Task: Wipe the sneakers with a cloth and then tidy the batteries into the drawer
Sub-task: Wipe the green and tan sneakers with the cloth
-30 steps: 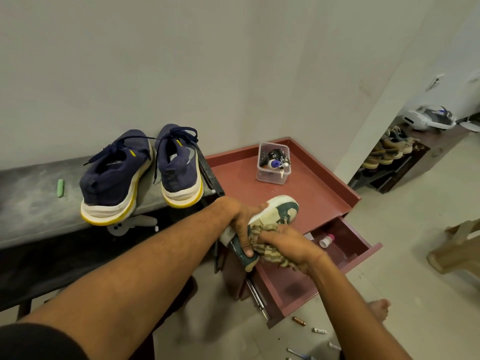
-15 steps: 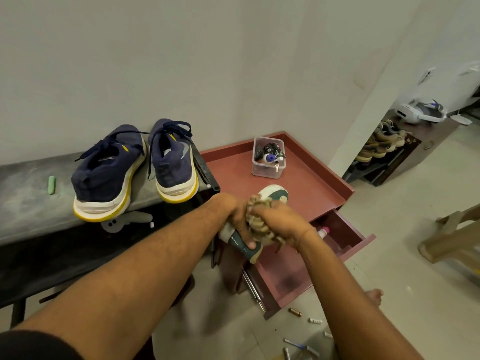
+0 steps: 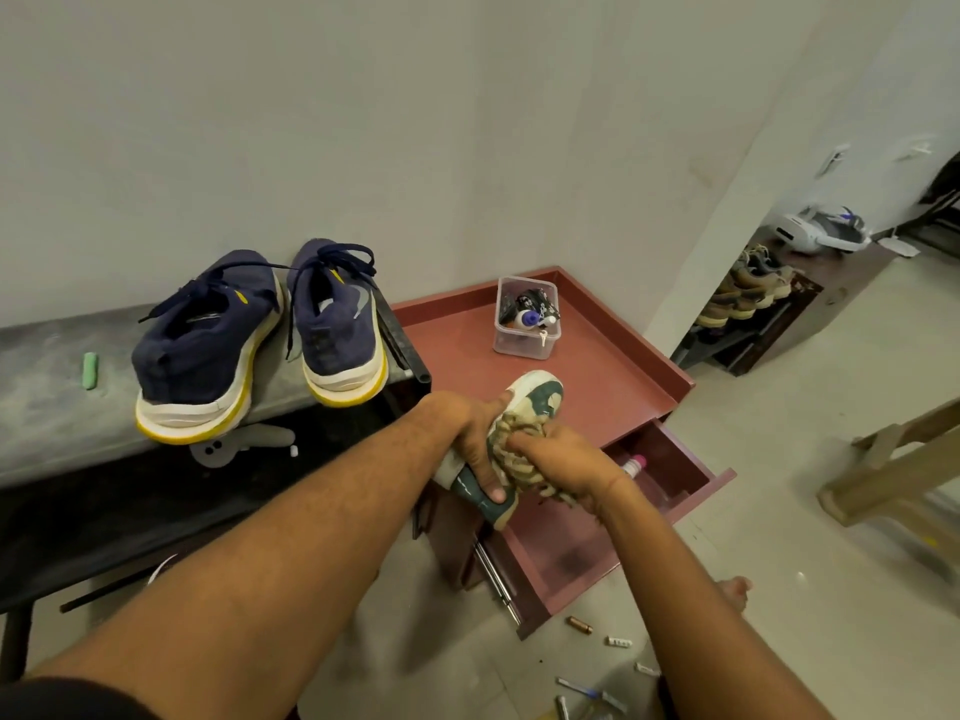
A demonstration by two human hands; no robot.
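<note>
Sneaker, green-and-white, is held up over the red cabinet top; left hand grips its heel end; right hand clutches a bunched beige cloth pressed on the upper, just beside the left hand; open drawer under the right hand, pink-capped bottle inside; batteries scattered on the floor below the right forearm; navy sneakers on the bench, well left of the left hand; clear box beyond both hands.

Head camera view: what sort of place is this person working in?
Probably a home entryway or shoe corner: a rack of shoes stands off to the right, navy sneakers sit on a bench, and a red cabinet has its drawer open.
</note>
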